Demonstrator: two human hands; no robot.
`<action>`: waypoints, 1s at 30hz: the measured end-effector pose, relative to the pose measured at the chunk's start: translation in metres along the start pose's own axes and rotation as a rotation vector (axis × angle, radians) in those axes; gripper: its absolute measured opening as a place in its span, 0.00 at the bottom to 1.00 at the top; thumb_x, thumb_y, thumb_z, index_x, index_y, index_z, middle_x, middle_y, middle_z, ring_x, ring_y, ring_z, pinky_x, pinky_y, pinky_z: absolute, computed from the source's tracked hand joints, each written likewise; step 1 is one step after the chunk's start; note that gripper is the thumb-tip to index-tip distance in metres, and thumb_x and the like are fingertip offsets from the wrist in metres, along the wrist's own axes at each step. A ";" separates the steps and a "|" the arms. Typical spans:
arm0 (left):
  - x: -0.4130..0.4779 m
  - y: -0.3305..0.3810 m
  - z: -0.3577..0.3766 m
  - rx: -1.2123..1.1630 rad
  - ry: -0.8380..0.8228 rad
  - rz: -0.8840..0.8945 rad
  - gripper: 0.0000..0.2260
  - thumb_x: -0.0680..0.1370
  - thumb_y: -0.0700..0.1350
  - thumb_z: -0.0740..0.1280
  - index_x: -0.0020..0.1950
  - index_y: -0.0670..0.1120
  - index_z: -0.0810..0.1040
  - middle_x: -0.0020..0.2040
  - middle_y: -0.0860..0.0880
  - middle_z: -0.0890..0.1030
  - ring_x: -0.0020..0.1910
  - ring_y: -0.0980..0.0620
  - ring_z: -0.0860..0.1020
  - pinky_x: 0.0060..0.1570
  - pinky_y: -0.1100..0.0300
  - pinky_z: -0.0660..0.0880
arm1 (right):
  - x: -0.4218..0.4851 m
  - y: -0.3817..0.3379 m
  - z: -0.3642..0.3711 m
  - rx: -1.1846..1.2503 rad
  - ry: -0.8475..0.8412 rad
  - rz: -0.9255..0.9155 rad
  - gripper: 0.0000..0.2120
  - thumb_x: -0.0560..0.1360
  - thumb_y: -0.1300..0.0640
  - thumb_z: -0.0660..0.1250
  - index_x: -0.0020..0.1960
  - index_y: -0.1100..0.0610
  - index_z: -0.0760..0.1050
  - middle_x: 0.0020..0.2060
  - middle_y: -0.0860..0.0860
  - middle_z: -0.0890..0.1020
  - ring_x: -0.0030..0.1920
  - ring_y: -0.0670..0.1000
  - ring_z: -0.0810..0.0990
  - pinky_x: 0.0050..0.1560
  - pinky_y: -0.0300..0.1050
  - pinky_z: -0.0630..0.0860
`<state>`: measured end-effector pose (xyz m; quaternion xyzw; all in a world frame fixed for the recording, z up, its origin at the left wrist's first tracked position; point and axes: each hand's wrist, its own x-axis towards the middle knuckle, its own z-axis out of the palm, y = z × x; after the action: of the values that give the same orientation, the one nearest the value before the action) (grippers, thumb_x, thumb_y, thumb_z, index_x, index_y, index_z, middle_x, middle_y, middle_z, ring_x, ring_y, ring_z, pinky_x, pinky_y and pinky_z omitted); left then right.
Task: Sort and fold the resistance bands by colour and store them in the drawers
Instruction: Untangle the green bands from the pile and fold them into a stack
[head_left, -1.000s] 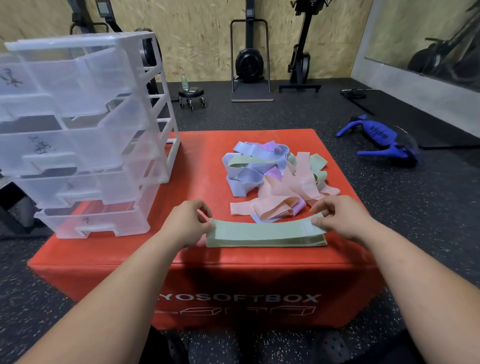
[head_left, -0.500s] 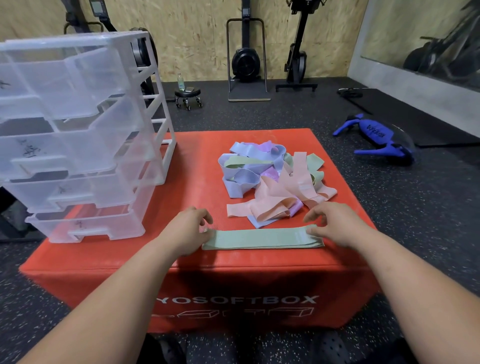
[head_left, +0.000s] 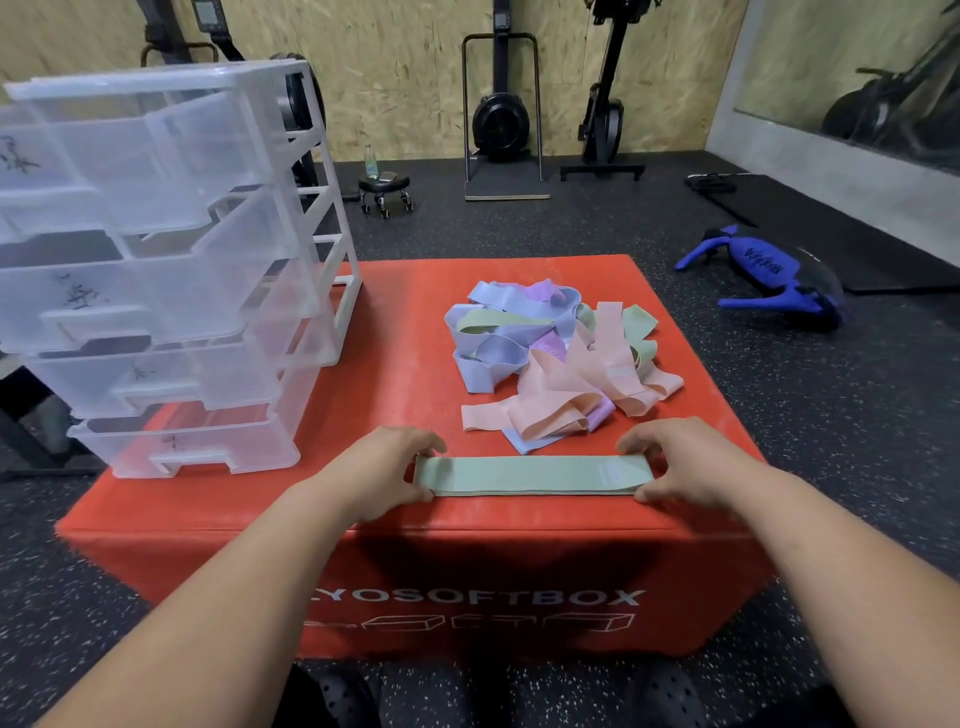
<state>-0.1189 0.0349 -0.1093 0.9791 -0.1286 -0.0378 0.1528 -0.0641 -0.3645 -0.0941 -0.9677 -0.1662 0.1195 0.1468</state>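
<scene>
A green resistance band (head_left: 530, 475) lies flat and straight near the front edge of the red soft box (head_left: 395, 332). My left hand (head_left: 384, 470) pinches its left end and my right hand (head_left: 680, 462) pinches its right end. Behind it sits a tangled pile of bands (head_left: 556, 358) in pink, blue, purple and green. A clear plastic drawer unit (head_left: 156, 270) stands on the box's left side, its several drawers pulled partly out and showing nothing inside.
The box stands on dark speckled gym flooring. A blue exercise device (head_left: 769, 275) lies on the floor to the right. Rowing machines (head_left: 501, 119) and a small wheeled stool (head_left: 384, 189) stand against the wooden back wall.
The green band has been flattened and straightened on the box. Both hands stayed at its ends, shifting slightly outward.
</scene>
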 end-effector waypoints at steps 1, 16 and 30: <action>0.001 0.000 0.000 0.003 -0.001 -0.002 0.28 0.71 0.51 0.81 0.70 0.55 0.78 0.61 0.56 0.83 0.55 0.54 0.79 0.57 0.56 0.76 | 0.000 0.000 0.000 0.004 -0.001 0.001 0.30 0.64 0.53 0.85 0.64 0.45 0.81 0.51 0.39 0.82 0.53 0.43 0.81 0.53 0.34 0.72; 0.053 -0.004 -0.003 -0.166 0.240 0.007 0.23 0.75 0.58 0.77 0.68 0.55 0.80 0.60 0.56 0.81 0.58 0.55 0.79 0.61 0.52 0.77 | 0.050 -0.005 -0.033 0.274 0.365 0.002 0.17 0.71 0.49 0.80 0.59 0.45 0.83 0.52 0.41 0.85 0.50 0.43 0.83 0.51 0.39 0.74; 0.124 -0.020 0.010 -0.275 0.430 -0.153 0.19 0.77 0.51 0.74 0.67 0.53 0.80 0.63 0.53 0.81 0.61 0.50 0.78 0.61 0.53 0.75 | 0.216 -0.091 -0.021 0.150 0.402 0.016 0.18 0.76 0.48 0.70 0.66 0.45 0.80 0.61 0.49 0.83 0.61 0.55 0.79 0.57 0.53 0.79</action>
<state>0.0044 0.0177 -0.1295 0.9416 -0.0125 0.1426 0.3049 0.1137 -0.2102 -0.0846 -0.9597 -0.1167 -0.0630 0.2477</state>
